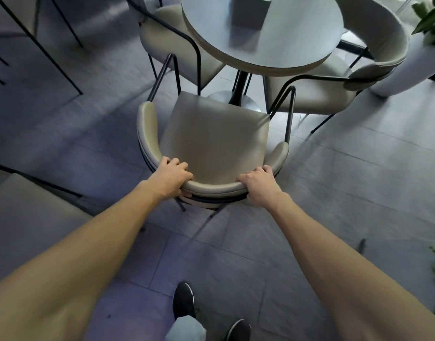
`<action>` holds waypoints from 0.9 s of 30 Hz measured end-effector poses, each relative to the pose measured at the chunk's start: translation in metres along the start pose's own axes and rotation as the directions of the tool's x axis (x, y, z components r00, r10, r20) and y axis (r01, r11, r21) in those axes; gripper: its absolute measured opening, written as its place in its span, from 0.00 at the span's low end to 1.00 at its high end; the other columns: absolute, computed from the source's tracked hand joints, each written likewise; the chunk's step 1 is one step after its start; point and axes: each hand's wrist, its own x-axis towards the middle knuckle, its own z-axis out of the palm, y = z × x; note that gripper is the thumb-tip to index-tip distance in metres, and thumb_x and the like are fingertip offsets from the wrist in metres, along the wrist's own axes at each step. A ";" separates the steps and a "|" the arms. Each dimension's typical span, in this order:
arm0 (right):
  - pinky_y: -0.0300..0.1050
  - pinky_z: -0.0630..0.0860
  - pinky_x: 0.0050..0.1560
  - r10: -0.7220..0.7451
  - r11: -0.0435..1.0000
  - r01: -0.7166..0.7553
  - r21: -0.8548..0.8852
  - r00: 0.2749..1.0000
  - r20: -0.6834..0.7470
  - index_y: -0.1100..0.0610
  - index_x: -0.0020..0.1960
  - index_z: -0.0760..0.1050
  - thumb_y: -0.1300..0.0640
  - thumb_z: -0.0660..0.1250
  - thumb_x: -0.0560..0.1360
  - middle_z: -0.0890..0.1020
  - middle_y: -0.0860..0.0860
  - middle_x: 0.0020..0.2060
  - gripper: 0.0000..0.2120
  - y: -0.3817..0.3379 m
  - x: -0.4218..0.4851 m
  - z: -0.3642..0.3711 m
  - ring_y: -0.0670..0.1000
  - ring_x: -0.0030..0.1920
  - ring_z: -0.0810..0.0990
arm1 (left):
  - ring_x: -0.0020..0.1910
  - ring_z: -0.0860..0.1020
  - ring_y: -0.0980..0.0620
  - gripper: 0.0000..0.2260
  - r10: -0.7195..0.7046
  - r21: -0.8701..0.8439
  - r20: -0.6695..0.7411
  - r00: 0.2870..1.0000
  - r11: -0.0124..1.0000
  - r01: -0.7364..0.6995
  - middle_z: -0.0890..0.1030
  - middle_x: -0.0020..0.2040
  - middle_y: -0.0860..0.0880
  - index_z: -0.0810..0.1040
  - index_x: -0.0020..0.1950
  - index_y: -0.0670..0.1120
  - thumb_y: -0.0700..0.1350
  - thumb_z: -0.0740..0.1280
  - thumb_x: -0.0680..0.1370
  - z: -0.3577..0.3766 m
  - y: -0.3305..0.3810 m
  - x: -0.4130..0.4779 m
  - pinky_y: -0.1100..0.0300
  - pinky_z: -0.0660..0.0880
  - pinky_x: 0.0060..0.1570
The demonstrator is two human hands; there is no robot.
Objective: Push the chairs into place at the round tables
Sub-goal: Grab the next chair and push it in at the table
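A beige padded chair [211,134] with a black metal frame stands in front of me, its seat facing a round grey table [285,38]. The seat's front edge lies just short of the table's rim, near the pedestal base [232,99]. My left hand [172,174] grips the curved backrest on its left side. My right hand [259,184] grips the same backrest on its right side. Both hands wrap over the top of the rest, fingers curled onto its inner face.
Two more beige chairs stand at the table, one at the left [172,43] and one at the right [334,89]. A white planter [408,70] with a green plant stands far right. Another seat [26,212] is at my left. My feet [184,301] stand on grey tiles.
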 end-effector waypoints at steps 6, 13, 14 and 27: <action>0.50 0.63 0.62 0.071 0.997 -0.071 0.014 0.997 -0.014 0.45 0.56 0.80 0.59 0.64 0.67 0.84 0.48 0.48 0.19 -0.007 0.003 -0.003 0.56 0.55 0.77 | 0.57 0.71 0.48 0.19 0.042 0.001 -0.013 0.999 0.999 -0.042 0.74 0.57 0.52 0.75 0.63 0.56 0.63 0.65 0.76 0.000 -0.007 0.001 0.52 0.64 0.59; 0.50 0.63 0.62 0.096 0.994 -0.097 0.052 0.995 0.021 0.46 0.56 0.80 0.60 0.64 0.69 0.84 0.49 0.48 0.19 -0.011 -0.007 -0.003 0.56 0.55 0.78 | 0.56 0.69 0.49 0.15 0.103 -0.006 0.043 0.994 0.995 -0.103 0.73 0.56 0.52 0.75 0.64 0.58 0.57 0.66 0.78 -0.004 -0.016 0.001 0.52 0.63 0.59; 0.49 0.63 0.62 0.099 0.994 -0.100 0.054 0.995 0.027 0.46 0.57 0.80 0.60 0.64 0.69 0.84 0.48 0.48 0.19 -0.011 -0.008 -0.003 0.56 0.55 0.77 | 0.56 0.69 0.48 0.15 0.106 0.000 0.053 0.993 0.994 -0.106 0.72 0.56 0.52 0.75 0.64 0.58 0.57 0.66 0.78 -0.005 -0.016 0.002 0.51 0.63 0.59; 0.51 0.62 0.62 0.132 0.991 -0.132 0.031 0.991 0.007 0.46 0.57 0.79 0.59 0.63 0.69 0.83 0.48 0.52 0.19 -0.004 0.005 -0.008 0.56 0.56 0.76 | 0.55 0.70 0.48 0.15 0.101 0.045 0.051 0.994 0.994 -0.103 0.71 0.54 0.52 0.75 0.63 0.58 0.59 0.66 0.77 -0.007 -0.021 0.026 0.50 0.65 0.58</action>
